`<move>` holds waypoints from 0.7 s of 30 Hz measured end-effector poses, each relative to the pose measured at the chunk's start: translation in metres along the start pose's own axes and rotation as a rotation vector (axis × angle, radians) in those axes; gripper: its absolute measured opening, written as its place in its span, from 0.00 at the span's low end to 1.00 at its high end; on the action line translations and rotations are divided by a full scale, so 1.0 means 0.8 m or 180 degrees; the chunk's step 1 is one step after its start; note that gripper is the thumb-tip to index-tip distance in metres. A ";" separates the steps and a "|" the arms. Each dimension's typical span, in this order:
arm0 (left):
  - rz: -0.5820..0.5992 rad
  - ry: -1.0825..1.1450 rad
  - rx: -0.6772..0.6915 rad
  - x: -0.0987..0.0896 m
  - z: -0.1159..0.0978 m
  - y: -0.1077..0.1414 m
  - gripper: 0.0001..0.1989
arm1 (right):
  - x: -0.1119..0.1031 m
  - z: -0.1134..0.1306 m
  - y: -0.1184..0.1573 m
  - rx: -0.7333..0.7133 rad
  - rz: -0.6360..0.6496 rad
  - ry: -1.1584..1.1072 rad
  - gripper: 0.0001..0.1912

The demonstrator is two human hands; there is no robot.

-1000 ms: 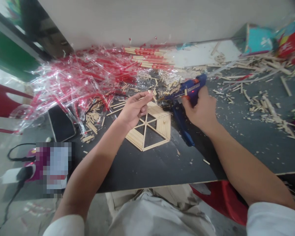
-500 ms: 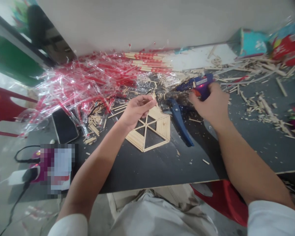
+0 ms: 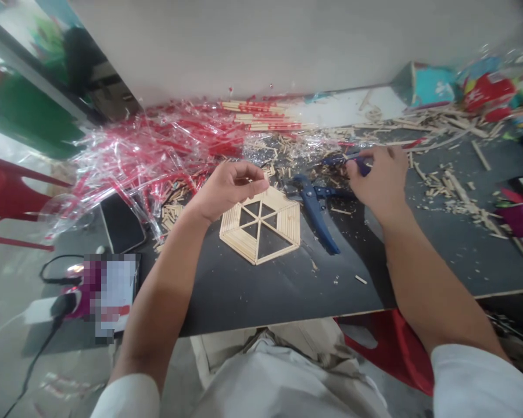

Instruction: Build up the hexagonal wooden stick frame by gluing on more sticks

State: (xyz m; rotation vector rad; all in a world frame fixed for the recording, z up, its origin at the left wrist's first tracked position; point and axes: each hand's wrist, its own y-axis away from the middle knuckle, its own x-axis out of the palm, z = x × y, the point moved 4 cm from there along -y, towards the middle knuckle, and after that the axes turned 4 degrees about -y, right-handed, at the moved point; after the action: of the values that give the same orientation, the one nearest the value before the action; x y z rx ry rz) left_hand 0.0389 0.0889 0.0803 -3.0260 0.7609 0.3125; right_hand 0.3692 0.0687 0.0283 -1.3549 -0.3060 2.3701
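My left hand [image 3: 235,188] is above the upper left of a hexagonal frame of thin wooden sticks [image 3: 287,232], its thumb and fingertips pinched together. Whatever is between those fingertips is too small to make out. Spokes cross at the frame's middle, and rows of sticks fill several of its sections. To the right, my right hand [image 3: 379,183] is closed around a blue glue gun [image 3: 364,166], low over the table and partly hidden by the fingers. Between the hands lies a blue-handled cutter [image 3: 316,217], just right of the frame.
Clear and red plastic wrappers [image 3: 157,145] pile up at the back left, beside bundled sticks [image 3: 265,116]. Stick scraps [image 3: 466,197] litter the right side of the dark table [image 3: 287,296]. A phone [image 3: 121,223] and a plugged-in power strip [image 3: 81,290] lie left.
The glue gun has tipped lower toward the table in my right hand. My left hand has shifted slightly left, still pinched. The view has turned a little.
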 end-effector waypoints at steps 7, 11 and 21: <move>-0.0205 -0.0090 0.0199 -0.024 -0.017 0.010 0.04 | 0.000 0.037 0.005 -0.0150 0.0130 -0.0283 0.16; -0.0396 -0.0215 0.0237 -0.035 -0.032 0.018 0.06 | 0.004 0.041 0.007 -0.0109 0.0287 -0.0392 0.13; -0.0972 -0.0363 0.0353 -0.068 -0.033 0.023 0.07 | -0.008 0.072 0.029 -0.0222 0.1104 -0.0173 0.20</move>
State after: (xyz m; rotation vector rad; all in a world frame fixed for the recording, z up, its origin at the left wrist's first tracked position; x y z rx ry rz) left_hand -0.0118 0.0964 0.1172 -2.9279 0.2917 0.4147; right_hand 0.3173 0.0453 0.0533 -1.4786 -0.1812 2.7043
